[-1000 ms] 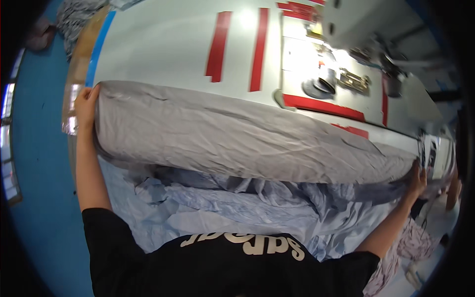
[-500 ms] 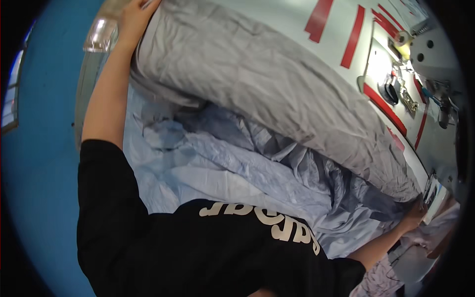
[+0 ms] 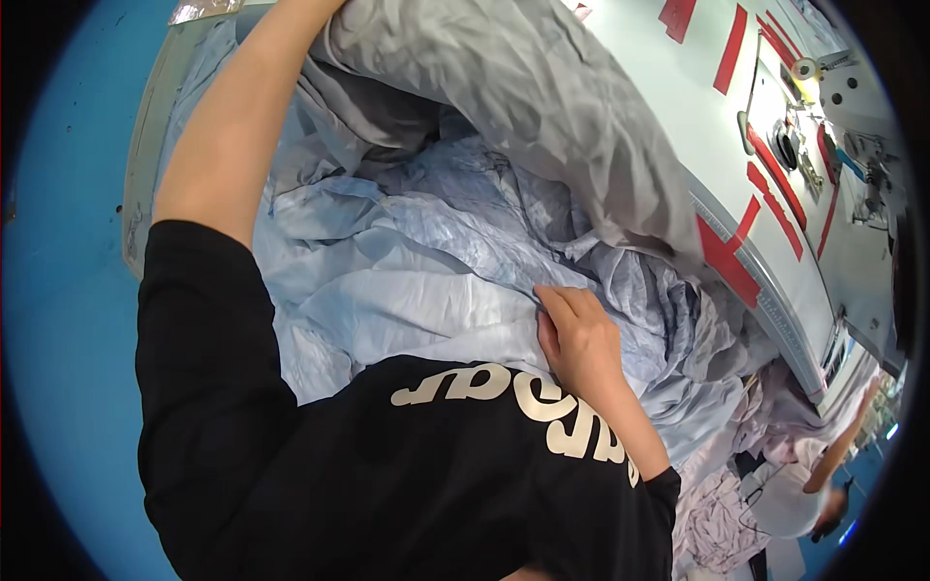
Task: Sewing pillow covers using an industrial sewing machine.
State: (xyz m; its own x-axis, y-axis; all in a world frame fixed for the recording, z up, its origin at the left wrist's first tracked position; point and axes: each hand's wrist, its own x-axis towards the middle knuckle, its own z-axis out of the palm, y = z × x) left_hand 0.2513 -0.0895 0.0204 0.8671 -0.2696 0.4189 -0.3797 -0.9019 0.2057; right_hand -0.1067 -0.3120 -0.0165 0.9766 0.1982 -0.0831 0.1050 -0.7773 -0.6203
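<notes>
A long stretch of grey cloth (image 3: 542,87) drapes over the front edge of the white table (image 3: 630,39). My left arm reaches across to its far left end, and my left hand (image 3: 329,8) is cut off by the upper edge, its fingers hidden. Below, crumpled light blue cloth (image 3: 387,310) fills the space between the table and my body. My right hand (image 3: 581,339) is on this blue cloth in front of my chest, its fingers curled and closed on a fold. Darker blue-grey folds (image 3: 552,203) lie under the grey cloth.
Red tape strips (image 3: 731,58) mark the white tabletop, and a ruler strip (image 3: 765,290) runs along its edge. Sewing machine parts (image 3: 804,160) are on the right. More pale cloth (image 3: 722,518) lies at lower right, near another person's arm (image 3: 843,450).
My right hand has left the right end of the grey cloth and come to the blue cloth before my chest. The grey cloth's right end has shifted, baring the table edge.
</notes>
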